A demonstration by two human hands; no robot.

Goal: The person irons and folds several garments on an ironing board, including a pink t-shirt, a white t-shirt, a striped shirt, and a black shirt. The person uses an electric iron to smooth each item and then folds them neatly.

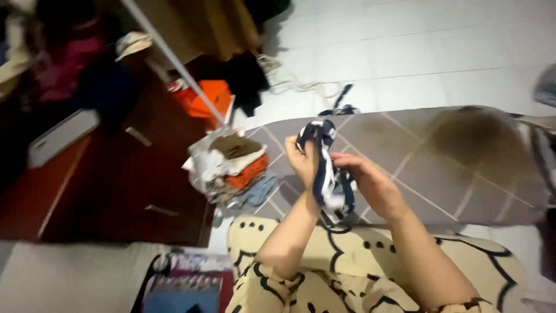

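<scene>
I see: navy-and-white garment (325, 174), soft crumpled cloth | ironing board (440, 156), matt grey padded fabric, one brown patch | cabinet (104, 191), glossy reddish wood | floor (417, 52), smooth pale tile, slight sheen

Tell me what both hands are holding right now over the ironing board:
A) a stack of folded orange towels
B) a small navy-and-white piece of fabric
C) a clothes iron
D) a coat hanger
B: the left hand and the right hand both grip a small navy-and-white piece of fabric, bunched between them above the grey ironing board; the folded clothes sit untouched at the board's end.
</scene>
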